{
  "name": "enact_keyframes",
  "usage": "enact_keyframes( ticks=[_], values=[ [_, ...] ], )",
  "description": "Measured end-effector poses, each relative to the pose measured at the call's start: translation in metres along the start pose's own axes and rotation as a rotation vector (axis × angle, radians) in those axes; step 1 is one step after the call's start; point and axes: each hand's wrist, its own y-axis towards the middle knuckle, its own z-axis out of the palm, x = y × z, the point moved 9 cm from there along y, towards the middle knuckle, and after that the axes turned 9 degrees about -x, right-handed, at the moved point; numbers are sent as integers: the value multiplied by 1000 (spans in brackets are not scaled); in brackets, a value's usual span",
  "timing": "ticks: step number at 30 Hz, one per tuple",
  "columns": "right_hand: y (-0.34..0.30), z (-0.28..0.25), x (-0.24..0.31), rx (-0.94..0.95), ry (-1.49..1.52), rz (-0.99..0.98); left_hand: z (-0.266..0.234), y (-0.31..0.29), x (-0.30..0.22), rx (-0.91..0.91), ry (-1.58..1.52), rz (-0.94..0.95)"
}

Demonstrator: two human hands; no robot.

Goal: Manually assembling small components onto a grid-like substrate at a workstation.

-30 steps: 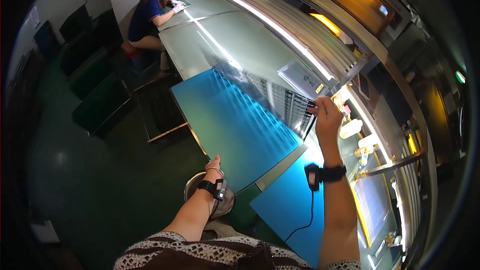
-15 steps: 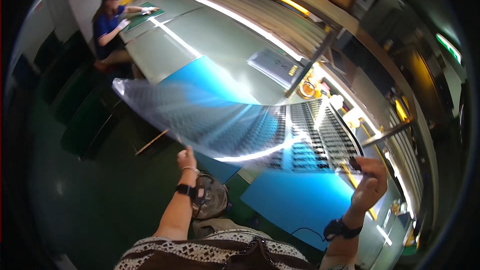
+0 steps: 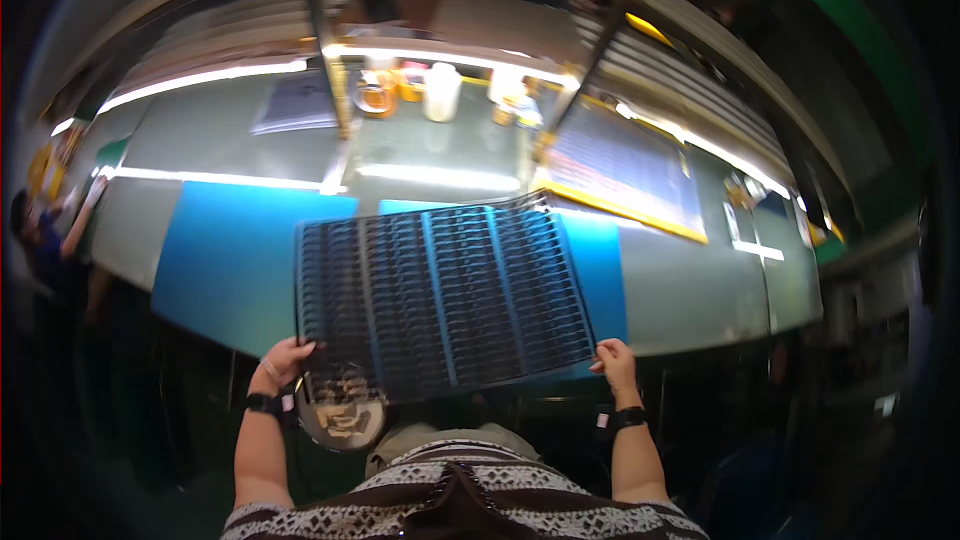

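Observation:
A large, thin transparent film sheet [image 3: 450,290], printed with rows of dark repeating marks, hangs in front of me between both hands. My left hand [image 3: 287,360] pinches its near left corner, fingers closed. At the near right corner, my right hand [image 3: 613,362] grips the edge between thumb and fingers. The sheet's far part lies over the table's near side, above two blue mats. One blue mat [image 3: 225,260] shows to the left of the sheet, the other blue mat [image 3: 603,280] partly behind it and at its right edge. Whether the sheet touches the mats, I cannot tell.
Along the back of the grey-green table [image 3: 680,300] stand a white container [image 3: 441,92] and a roll of orange tape [image 3: 374,98]. A yellow-edged panel [image 3: 630,175] lies at the right, a stack of clear sheets [image 3: 297,105] at the left. A co-worker [image 3: 50,240] sits far left.
My view has swung right to face the table. The sheet, bent and blurred before, is now flatter and in front of me. My left hand now holds its near left corner.

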Motion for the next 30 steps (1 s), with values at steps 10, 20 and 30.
enact_keyframes(
  ticks=[10,20,30],
  values=[
    [-39,-31,-110,-83,142,234,28,61,-33,-269,275,-305],
    [-11,-92,-96,-412,82,135,111,74,-123,-436,492,612],
    [0,-102,-105,-426,-91,100,137,56,-136,-400,475,531]
  ],
)
